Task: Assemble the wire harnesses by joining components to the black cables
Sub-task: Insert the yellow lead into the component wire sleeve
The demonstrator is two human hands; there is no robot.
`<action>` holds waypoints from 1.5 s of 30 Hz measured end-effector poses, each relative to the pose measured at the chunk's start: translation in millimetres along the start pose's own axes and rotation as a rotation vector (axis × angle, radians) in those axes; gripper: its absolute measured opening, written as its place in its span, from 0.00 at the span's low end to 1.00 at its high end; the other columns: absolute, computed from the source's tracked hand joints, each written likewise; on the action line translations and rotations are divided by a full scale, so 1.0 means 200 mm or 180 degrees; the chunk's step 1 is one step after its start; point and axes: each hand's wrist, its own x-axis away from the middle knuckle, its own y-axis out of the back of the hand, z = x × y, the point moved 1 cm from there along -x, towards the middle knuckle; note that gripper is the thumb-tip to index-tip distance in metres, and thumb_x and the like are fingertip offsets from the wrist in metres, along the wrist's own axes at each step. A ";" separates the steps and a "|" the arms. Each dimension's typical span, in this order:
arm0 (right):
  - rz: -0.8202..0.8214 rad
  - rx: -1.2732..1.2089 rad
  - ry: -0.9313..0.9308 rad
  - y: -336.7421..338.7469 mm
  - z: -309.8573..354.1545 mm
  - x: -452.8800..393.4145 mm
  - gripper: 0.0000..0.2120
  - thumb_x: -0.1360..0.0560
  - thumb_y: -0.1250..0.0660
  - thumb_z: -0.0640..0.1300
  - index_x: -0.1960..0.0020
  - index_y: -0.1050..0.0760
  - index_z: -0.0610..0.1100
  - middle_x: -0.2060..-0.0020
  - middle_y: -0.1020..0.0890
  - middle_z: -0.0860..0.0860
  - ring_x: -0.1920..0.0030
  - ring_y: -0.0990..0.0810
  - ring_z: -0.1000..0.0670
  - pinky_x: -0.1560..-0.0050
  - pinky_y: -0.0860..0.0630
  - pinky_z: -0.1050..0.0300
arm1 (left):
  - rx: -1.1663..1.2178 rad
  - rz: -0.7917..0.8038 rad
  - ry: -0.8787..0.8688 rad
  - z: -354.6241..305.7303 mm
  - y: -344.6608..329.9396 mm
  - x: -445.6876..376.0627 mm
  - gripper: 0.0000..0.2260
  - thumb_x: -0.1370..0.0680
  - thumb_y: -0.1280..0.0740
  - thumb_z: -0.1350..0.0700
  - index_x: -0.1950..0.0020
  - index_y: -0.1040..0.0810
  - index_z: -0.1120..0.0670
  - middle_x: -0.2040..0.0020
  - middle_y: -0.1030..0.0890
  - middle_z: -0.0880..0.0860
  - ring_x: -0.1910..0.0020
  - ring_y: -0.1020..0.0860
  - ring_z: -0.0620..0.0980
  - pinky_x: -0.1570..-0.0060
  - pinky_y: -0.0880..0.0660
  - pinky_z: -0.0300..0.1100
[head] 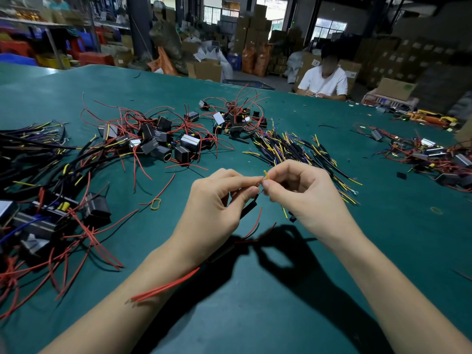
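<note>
My left hand (217, 200) and my right hand (304, 192) meet above the green table (255, 302), fingertips touching. Between them they pinch a short yellow wire end (266, 175) at the tip of a black cable (249, 209) that hangs below my left fingers. Red wires (163, 288) trail under my left wrist toward the table's front. Whether the ends are joined is hidden by my fingertips.
Black box components with red wires (163, 139) lie heaped at the far left and centre. A bundle of black cables with yellow and purple ends (298, 152) lies beyond my right hand. More assemblies (431, 157) sit at the right. A person in white (324, 81) sits across the table.
</note>
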 end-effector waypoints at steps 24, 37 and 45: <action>-0.0154 -0.0196 -0.0102 -0.03 -0.02 0.00 0.08 0.27 0.30 0.34 0.61 0.22 0.46 0.68 0.18 0.53 0.65 0.23 0.54 0.61 0.26 0.64 | -0.0261 -0.0106 -0.0184 -0.01 0.01 0.00 0.06 0.25 0.33 0.62 0.54 0.16 0.58 0.64 0.20 0.48 0.63 0.24 0.48 0.59 0.27 0.39; -0.0170 0.0276 0.0408 -0.03 -0.01 0.01 0.09 0.28 0.30 0.34 0.61 0.21 0.47 0.68 0.19 0.57 0.67 0.23 0.60 0.62 0.29 0.70 | -0.0402 -0.0152 -0.0031 -0.05 0.02 0.00 0.06 0.25 0.32 0.57 0.55 0.16 0.56 0.65 0.18 0.49 0.67 0.25 0.44 0.63 0.27 0.42; -0.0112 0.0173 0.0179 -0.03 -0.03 0.01 0.10 0.27 0.30 0.35 0.62 0.21 0.48 0.69 0.18 0.55 0.67 0.23 0.58 0.61 0.26 0.65 | -0.0776 0.0096 -0.0304 -0.06 0.08 -0.02 0.04 0.26 0.31 0.58 0.57 0.16 0.56 0.65 0.17 0.48 0.67 0.24 0.42 0.63 0.25 0.42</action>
